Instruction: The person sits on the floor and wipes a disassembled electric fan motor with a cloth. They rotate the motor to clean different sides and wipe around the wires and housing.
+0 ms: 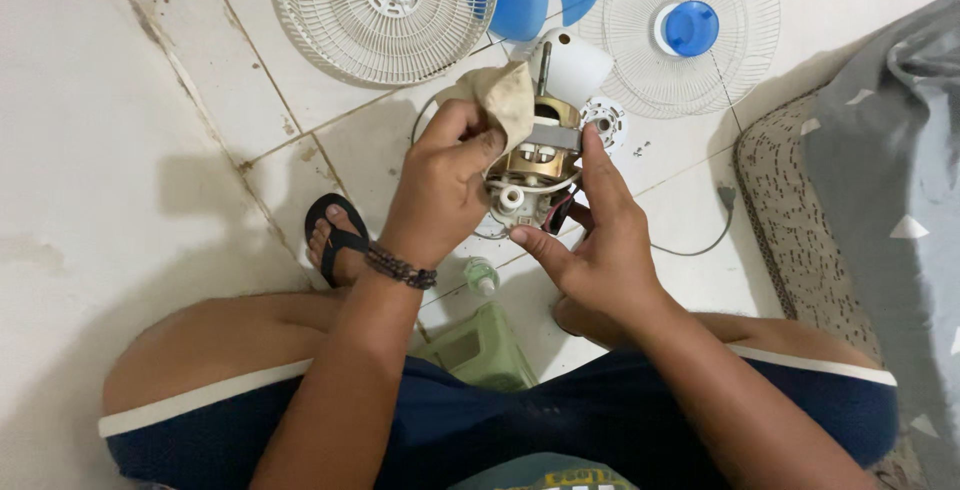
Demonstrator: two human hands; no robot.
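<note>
There is one view, from a camera worn on the person's head. It looks almost straight down over the knees at the tiled floor (pixel 250 100), close enough that both forearms fill the lower half. The fan motor (pixel 538 165) sits near the middle; beyond it the fan grille (pixel 385 10) is cut off by the top edge. The lens seems tilted slightly forward.
</note>
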